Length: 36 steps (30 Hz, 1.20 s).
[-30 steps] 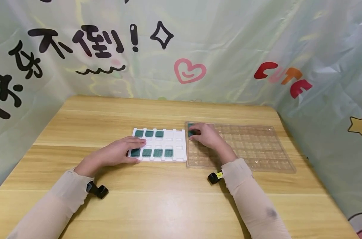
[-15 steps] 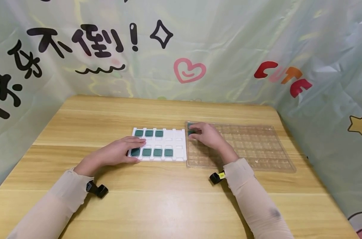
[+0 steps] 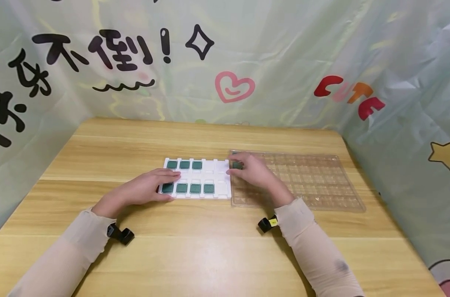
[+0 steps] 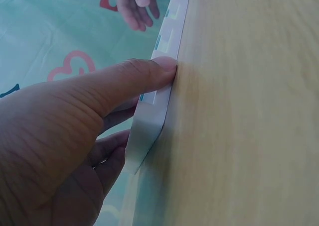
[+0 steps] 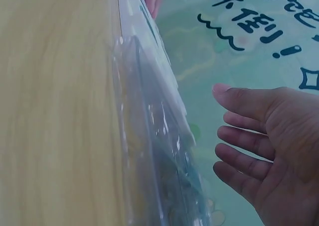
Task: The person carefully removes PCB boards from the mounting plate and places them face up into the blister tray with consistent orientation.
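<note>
Left hand (image 3: 144,189): grips the left end of the white tray (image 3: 222,167); a tug could jolt its seated green chips (image 3: 195,188).

Right hand (image 3: 256,171): fingertips by the white tray's right edge, fingers parted, holding nothing.

Another chip (image 3: 237,165): just right of the white tray, in the clear tray (image 3: 323,181); a careless fingertip might tip it.

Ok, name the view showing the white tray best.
The head view: there the white tray shows most of its top. Left wrist: mainly its edge, partly behind the left hand. Right wrist: a narrow slanted strip.
</note>
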Motion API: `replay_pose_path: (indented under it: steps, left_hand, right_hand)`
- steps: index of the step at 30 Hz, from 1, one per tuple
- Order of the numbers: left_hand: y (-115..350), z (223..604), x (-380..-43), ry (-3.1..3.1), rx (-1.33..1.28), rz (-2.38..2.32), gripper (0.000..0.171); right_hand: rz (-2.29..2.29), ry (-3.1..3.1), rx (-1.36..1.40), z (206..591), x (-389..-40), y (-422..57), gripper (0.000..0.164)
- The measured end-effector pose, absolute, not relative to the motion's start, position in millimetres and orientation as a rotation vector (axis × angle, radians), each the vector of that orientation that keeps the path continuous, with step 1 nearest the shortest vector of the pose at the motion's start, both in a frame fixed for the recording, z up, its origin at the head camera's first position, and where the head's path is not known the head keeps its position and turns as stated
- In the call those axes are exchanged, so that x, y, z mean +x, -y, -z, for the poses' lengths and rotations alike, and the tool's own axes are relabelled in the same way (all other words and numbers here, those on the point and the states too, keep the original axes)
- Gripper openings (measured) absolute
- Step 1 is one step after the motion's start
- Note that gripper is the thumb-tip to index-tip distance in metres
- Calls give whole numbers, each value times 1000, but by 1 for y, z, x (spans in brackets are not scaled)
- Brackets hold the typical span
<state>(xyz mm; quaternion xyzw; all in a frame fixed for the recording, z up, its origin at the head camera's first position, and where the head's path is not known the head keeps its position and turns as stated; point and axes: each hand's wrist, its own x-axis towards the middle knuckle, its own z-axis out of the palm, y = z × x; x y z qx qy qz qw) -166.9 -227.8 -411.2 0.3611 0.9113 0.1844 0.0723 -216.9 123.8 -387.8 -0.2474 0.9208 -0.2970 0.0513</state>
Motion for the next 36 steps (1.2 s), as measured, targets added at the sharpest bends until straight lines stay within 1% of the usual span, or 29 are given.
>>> replay_pose_path:
  steps: [14,27,32,36]
  left_hand:
    - [228,412,-167,-2740,1085,-556,68]
    - [228,411,-166,-2751,1073,-547,69]
    - [227,412,-167,-2765,1086,-554,68]
    - [227,413,-167,-2775,1088,-552,68]
  right_hand:
    - [884,-2709,-797,384,-203,-108,50]
    - [799,-2635,-895,384,-190,-95,66]
    - [792,-2611,-957,385,-187,-90,68]
    - [745,-2617,-1027,387,-184,-86,66]
